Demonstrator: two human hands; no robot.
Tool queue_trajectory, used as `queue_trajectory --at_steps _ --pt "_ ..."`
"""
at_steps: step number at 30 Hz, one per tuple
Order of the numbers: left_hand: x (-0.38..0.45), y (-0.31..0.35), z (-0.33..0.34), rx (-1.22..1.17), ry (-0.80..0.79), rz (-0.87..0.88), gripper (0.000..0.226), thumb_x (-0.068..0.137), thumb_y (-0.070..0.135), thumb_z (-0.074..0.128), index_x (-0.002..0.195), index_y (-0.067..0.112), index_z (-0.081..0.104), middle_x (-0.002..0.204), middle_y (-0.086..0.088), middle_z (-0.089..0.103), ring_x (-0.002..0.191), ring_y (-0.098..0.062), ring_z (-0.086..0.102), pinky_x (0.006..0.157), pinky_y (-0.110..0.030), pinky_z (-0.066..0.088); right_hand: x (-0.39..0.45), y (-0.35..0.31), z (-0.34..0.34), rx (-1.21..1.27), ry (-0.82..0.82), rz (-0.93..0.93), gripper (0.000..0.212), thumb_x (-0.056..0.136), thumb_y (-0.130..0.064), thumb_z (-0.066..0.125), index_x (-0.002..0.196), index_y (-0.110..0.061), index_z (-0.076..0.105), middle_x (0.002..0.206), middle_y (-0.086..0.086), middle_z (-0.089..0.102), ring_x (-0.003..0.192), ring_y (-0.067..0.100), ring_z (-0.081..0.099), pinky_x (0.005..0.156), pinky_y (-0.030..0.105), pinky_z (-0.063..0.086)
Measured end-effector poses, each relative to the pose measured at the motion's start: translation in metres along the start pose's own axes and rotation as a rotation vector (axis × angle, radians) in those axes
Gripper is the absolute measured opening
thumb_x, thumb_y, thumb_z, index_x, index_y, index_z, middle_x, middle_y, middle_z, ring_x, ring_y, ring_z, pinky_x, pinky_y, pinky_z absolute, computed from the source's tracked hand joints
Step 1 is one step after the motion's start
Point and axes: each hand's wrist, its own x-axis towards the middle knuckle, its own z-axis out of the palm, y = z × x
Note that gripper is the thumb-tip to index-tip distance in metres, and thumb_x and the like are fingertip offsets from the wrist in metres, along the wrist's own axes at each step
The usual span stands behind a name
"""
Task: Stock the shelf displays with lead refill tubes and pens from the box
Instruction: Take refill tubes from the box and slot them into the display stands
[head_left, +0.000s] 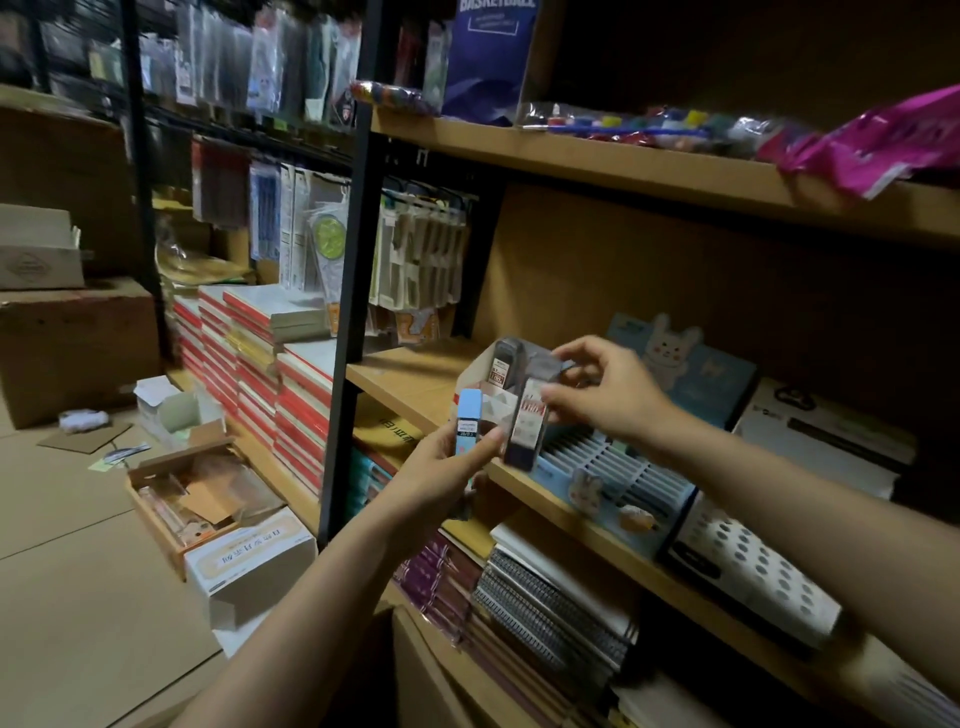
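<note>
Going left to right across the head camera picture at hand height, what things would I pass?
Brown cardboard box → stacked red-edged notebooks → black shelf post → light blue lead refill tube gripped by the left hand → right hand pinching a red-and-white tube → bunny display card.

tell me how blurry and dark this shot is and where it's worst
Head view: dim overall, darkest in the upper right shelf recess; the pink packet at the right edge is motion-smeared; the right hand and its dark tube are soft, while the left hand and blue tube look sharper; wide-angle bending tilts the shelves.
</note>
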Motion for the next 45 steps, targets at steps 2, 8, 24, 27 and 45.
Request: queue_trajectory --at_steps 2,8,24,27,45 --pt "0.003 -0.001 -0.003 -0.019 0.043 -0.025 0.027 0.097 0.038 0.051 0.117 0.023 0.059 0.093 0.004 0.066 0.065 -0.007 0.053 0.051 -0.017 0.041 0.017 0.000 -0.014 -0.037 0.138 -0.011 0.028 0.084 -0.004 0.071 0.099 -0.020 0.054 0.098 0.007 0.064 0.074 0.017 0.072 0.066 0.033 0.062" --pt "0.015 -0.015 -0.012 -0.028 0.127 -0.089 0.026 0.101 0.017 0.042 0.127 0.018 0.047 0.091 -0.008 0.056 0.075 -0.017 0.054 0.065 -0.027 0.048 0.068 0.015 -0.027 -0.468 0.337 -0.155 0.037 0.086 -0.012 0.070 0.121 -0.020 0.059 0.112 0.006 0.065 0.097 0.024 0.066 0.080 0.037 0.059" --pt "0.037 -0.031 -0.021 0.008 0.246 -0.030 0.024 0.097 0.011 0.052 0.119 0.013 0.062 0.110 -0.004 0.066 0.106 -0.018 0.061 0.087 -0.033 0.052 0.106 0.043 0.014 -0.656 0.237 -0.131 0.012 0.088 -0.019 0.067 0.099 -0.019 0.061 0.095 0.005 0.068 0.088 0.024 0.065 0.077 0.045 0.057" --pt "0.038 -0.031 -0.018 0.010 0.218 -0.039 0.024 0.096 0.011 0.053 0.118 0.013 0.063 0.109 -0.005 0.066 0.101 -0.016 0.063 0.086 -0.033 0.053 0.109 0.049 0.016 -0.679 0.208 -0.117 0.012 0.088 -0.022 0.069 0.099 -0.018 0.064 0.095 0.003 0.069 0.087 0.021 0.066 0.076 0.045 0.058" --pt "0.033 -0.027 -0.004 0.040 0.193 0.056 0.029 0.091 0.012 0.061 0.120 0.015 0.058 0.106 -0.004 0.067 0.099 -0.014 0.065 0.080 -0.030 0.054 0.038 0.026 0.019 -0.437 0.080 -0.260 0.016 0.091 -0.034 0.065 0.106 -0.028 0.066 0.096 -0.015 0.064 0.086 0.001 0.062 0.070 0.013 0.050"
